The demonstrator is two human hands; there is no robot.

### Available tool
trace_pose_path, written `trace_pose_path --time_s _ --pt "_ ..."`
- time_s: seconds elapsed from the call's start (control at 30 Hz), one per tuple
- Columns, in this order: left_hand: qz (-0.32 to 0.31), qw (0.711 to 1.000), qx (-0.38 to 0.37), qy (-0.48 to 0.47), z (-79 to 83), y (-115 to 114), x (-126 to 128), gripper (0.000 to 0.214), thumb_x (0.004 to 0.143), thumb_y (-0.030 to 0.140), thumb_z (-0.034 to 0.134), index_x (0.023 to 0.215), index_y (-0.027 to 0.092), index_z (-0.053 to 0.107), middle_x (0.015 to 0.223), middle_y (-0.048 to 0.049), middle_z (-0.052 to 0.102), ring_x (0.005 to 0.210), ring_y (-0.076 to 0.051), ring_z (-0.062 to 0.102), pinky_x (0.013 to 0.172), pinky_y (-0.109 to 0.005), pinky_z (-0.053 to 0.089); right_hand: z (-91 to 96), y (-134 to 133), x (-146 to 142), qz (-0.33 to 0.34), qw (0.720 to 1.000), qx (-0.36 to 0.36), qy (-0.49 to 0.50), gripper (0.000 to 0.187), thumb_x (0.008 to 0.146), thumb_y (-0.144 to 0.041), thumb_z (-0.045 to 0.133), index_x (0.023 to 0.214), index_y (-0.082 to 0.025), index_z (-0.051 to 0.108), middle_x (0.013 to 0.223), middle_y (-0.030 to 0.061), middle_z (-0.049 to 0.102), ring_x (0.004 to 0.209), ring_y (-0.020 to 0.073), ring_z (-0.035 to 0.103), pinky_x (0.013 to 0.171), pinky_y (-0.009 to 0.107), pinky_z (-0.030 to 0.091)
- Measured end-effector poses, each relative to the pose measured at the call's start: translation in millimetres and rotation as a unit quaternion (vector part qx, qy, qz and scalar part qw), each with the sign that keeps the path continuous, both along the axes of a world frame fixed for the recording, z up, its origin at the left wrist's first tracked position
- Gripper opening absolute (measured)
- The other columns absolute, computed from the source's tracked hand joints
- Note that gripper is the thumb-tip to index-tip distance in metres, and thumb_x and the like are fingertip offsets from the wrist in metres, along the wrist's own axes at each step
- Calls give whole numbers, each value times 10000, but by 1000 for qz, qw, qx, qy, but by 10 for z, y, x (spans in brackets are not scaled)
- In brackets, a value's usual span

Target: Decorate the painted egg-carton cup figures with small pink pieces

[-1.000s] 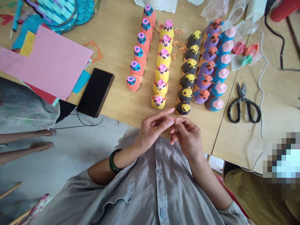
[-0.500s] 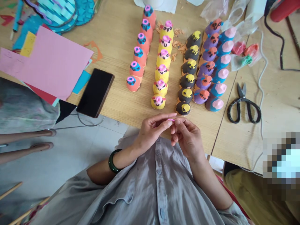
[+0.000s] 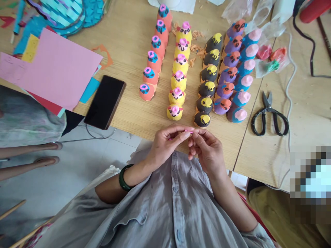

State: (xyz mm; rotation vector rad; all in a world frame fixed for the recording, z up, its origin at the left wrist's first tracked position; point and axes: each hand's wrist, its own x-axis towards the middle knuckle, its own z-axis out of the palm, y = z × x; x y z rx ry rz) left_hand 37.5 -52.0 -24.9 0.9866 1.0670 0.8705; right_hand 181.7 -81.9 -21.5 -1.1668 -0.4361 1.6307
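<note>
- Left hand (image 3: 165, 144), with a green bangle (image 3: 123, 177) on its wrist, is closed in a pinch on a pink clay bit (image 3: 190, 132). It sits just on the near side of the front black figure (image 3: 202, 119), over the edge of the counter (image 3: 129, 34).
- Right hand (image 3: 207, 151) meets it fingertip to fingertip and grips the same bit from the other end, its remaining fingers curled in.
- That bit is held in the air between the two hands, just nearer than the front black figure and touching no figure (it is too small to tell its shape beyond a thin sliver).
- Behind the front black figure, its own black row (image 3: 209, 74) with yellow patches runs away across the counter.
- Left of that figure stand a yellow row (image 3: 179, 69) with pink tops and, further left, an orange row (image 3: 155, 51) with blue-and-pink tops.
- Right of it stand a purple row (image 3: 229, 65) with orange faces and a blue row (image 3: 245, 65) with pink caps.
- Judged from this, the five rows look already decorated. The piece in hand is only being worked between the fingers and has not been set on anything, and I cannot tell which figure, if any, lacks a part.
- Scissors (image 3: 270, 115) lie untouched to the right of the front black figure.
- A dark phone (image 3: 105, 102) lies well to its left, with pink paper (image 3: 57, 69) beyond that.
</note>
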Motion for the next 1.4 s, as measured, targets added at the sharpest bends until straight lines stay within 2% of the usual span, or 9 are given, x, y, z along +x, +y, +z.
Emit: trace_pose_path --time_s 0.13,0.3,0.4,0.57,0.7,0.8,0.9,1.1,1.4 --pt "-10 999 26 23 -2 -12 -7 215 875 342 747 1054 232 793 984 -33 754 785 -120 650 663 -227 511 8 -8 -11 -17 998 28 -57 201 833 -357 778 911 -193 691 639 -46 668 420 82 563 365 202 538" --pt "6 998 21 54 -6 -18 -9 258 839 376 782 1024 197 760 849 -12 705 685 -98 600 592 -204 458 27 -35 -40 -39 976 80 -197 108 872 -286 732 908 -195 687 670 -37 666 464 84 605 437 203 554" --pt "5 997 35 68 -7 -14 -9 215 848 392 770 922 191 759 865 -25 728 714 -113 617 595 -207 457 -2 -64 -43 -41 952 117 -279 59 901 -244 691 942 -201 692 728 -22 687 516 84 634 488 202 565" --pt "-3 995 53 87 -4 -1 -18 196 879 382 739 949 201 772 953 -44 760 796 -138 650 631 -221 475 -57 -92 -23 -42 893 178 -412 111 935 -188 634 1018 -217 701 859 6 715 634 104 677 537 217 595" --pt "-20 995 44 87 -6 14 -18 199 882 369 736 984 206 784 979 -53 765 864 -160 670 664 -232 493 -83 -90 -4 -25 855 227 -465 159 957 -167 598 1056 -233 703 960 29 716 707 119 698 575 241 620" --pt "-31 996 28 82 -10 20 -18 211 868 366 749 999 205 785 969 -52 764 880 -169 673 673 -237 501 -99 -87 6 -11 839 254 -480 204 969 -151 567 1086 -240 708 1016 47 717 754 135 708 613 269 638" --pt "-27 996 19 88 -5 26 -27 217 865 374 744 984 197 781 935 -48 762 842 -163 666 666 -238 501 -88 -87 13 4 844 258 -470 254 975 -140 531 1118 -241 715 1068 64 705 773 145 706 620 289 641" --pt "-25 995 19 91 8 43 -45 197 850 336 739 953 174 784 850 -49 761 801 -169 672 670 -250 509 -42 -86 25 33 887 212 -409 251 955 -226 603 1157 -286 740 1119 71 654 863 177 694 623 301 645" --pt "-48 997 20 57 21 62 -35 186 865 320 728 980 201 812 943 -47 789 913 -193 708 788 -273 551 -117 -90 34 4 897 216 -386 261 945 -182 629 1101 -339 768 1057 42 619 917 186 667 673 331 619"
